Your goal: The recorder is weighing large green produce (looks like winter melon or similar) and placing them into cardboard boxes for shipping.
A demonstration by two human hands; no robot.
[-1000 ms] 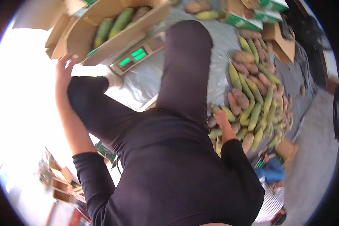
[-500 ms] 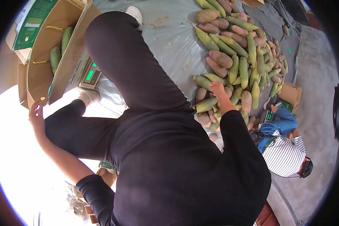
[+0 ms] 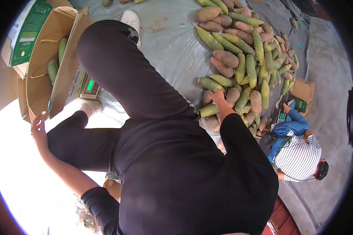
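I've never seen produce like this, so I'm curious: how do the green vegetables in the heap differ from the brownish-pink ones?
Colour: the green vegetables are green to yellowish, while the brownish-pink vegetables are dull pink to brown.
Shape: most green vegetables look long and slender, several narrowing toward one end; the brownish-pink vegetables look plumper and more oval.
Both kinds lie jumbled together beside the right hand.

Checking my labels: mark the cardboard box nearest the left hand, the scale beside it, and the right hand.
Cardboard box point(image 3: 71, 58): head view, on its right side wall.
Scale point(image 3: 90, 85): head view, on its lit green display.
Right hand point(image 3: 218, 96): head view, on the middle of the hand.
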